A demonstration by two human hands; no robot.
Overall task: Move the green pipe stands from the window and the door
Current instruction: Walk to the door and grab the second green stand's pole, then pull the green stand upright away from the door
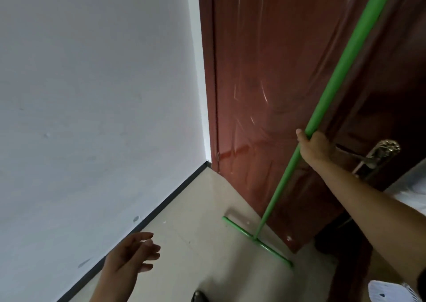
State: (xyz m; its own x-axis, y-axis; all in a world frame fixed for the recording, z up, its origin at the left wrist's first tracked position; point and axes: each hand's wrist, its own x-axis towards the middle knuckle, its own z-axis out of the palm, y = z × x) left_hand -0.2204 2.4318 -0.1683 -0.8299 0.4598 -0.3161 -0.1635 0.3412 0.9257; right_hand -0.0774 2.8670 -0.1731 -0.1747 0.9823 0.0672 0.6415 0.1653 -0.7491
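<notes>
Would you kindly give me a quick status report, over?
Right hand gripping green pipe stand mid-pole. Left hand open, empty. Stand's base at the door. Nothing blocking.

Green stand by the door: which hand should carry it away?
The right hand, probably. It already grips the stand's upright pole in front of the door. The left hand is open, low near the wall, holding nothing.
</notes>
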